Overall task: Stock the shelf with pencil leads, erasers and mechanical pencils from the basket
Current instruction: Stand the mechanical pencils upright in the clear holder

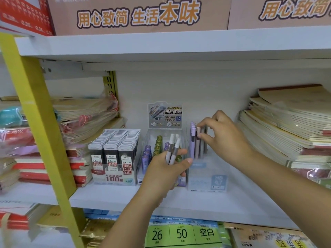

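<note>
Right hand (222, 136) pinches pencil into clear display box (207, 172); left hand (166, 169) grips spare pencils (172, 149). Risk: nudging upright neighbours over.

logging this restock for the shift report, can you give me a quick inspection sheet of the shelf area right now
surface: white shelf, bare strip along its front edge.
job's things: lead refill display box on the left, full; clear lead tube display in the middle; clear pencil display box on the right, a few mechanical pencils upright in it.
clutter: notebook stacks on both sides.
grips: left hand holds spare pencils; right hand pinches an upright pencil in the box.
cables: nothing seen.
surroundings: yellow shelf post, cardboard cartons above, notepads below.
</note>
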